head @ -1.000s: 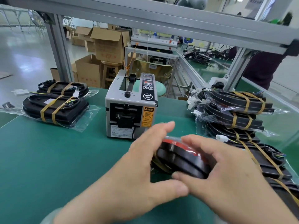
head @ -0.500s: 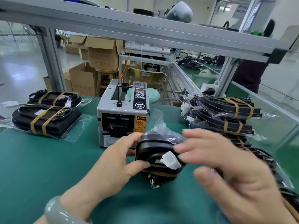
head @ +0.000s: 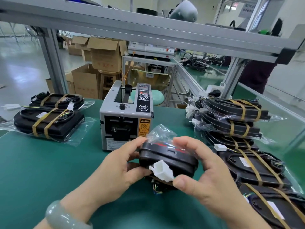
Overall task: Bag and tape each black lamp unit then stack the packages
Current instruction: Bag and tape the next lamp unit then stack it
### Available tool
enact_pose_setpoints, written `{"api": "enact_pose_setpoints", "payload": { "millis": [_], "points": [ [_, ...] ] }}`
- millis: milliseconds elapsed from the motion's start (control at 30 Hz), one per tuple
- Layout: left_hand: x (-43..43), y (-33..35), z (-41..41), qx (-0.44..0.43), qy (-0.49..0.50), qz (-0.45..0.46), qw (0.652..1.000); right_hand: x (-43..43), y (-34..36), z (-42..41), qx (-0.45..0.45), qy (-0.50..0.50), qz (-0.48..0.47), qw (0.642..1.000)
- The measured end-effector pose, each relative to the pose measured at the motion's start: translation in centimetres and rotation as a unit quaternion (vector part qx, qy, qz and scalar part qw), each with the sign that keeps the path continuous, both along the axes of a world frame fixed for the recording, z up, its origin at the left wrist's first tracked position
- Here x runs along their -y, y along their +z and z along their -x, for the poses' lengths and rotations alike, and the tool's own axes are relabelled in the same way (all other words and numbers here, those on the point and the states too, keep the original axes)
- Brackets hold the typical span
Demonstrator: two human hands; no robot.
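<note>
You hold the black lamp unit point(head: 166, 156) in both hands, lifted just above the bench point(head: 41, 171), right in front of the tape dispenser point(head: 127, 119). The fingers of your left hand point(head: 115, 169) are curled round its left end. Those of your right hand point(head: 206, 176) are hooked over the top right edge, with the thumb pressed against the white connector point(head: 162, 171) on the near face. A clear bag point(head: 160, 134) is bunched at the far top of the unit, and thin coloured wires hang below it. You wear a pale green bangle point(head: 64, 217) on your left wrist.

The dispenser stands directly behind the unit, and your hands and the bag cover part of its front. To your left lie two bagged packages point(head: 47, 123), bound with tan tape, one behind the other and well apart from your hands. To your right a stack of bagged packages point(head: 234, 119) leans near the bench edge. Closer to you on that side, more taped black units point(head: 257, 166) lie overlapping, just beside your right hand.

The bench has a green mat. An aluminium frame point(head: 148, 30) crosses overhead on grey posts. Beyond it are open cardboard boxes point(head: 105, 55), a wooden stool point(head: 107, 81), a chair point(head: 150, 80), a second green bench strewn with cables, and a person in dark clothes point(head: 254, 75) at the far right
</note>
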State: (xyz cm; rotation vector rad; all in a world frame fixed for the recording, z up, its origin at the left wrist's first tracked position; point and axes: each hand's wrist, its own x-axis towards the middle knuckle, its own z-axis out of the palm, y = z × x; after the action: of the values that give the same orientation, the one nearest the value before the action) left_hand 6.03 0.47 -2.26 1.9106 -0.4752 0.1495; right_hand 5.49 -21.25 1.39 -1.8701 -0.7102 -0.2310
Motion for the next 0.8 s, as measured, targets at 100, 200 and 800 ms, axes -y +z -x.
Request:
{"api": "enact_pose_setpoints", "payload": {
  "millis": [100, 200, 800],
  "points": [
    [0.1, 0.2, 0.3, 0.020, -0.001, -0.021, 1.000, -0.8, -0.9, 0.1, -0.040, -0.008, -0.054, 0.998],
    [-0.1, 0.3, 0.4, 0.005, 0.002, -0.021, 1.000, -1.3, -1.2, 0.2, -0.035, -0.038, -0.014, 0.999],
    [-1.8, 3.4, -4.0, -0.306, 0.308, 0.325, 0.840, -3.0, -1.1, 0.9, 0.133, -0.194, 0.157, 0.959]
  ]
}}
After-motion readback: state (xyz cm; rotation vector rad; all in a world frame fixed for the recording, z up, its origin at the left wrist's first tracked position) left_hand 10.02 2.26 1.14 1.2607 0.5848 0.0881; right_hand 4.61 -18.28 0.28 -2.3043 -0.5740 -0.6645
